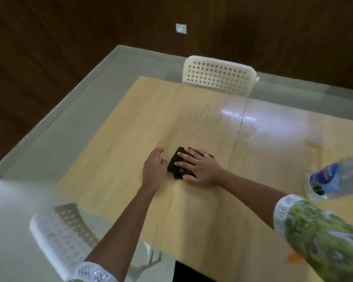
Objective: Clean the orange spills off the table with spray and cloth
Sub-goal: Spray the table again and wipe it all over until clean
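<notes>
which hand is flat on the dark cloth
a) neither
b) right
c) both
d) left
b: the right hand lies with straight fingers pressed on top of the dark cloth on the table, while the left hand rests beside the cloth on its left edge, not on top of it.

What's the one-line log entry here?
right hand flat on dark cloth | left hand beside, open | bottle idle | orange spot remains

I count one cloth [180, 165], one bottle [334, 179], two chairs [218, 75] [63, 235], one orange spill [293, 257] at five o'clock.
</notes>
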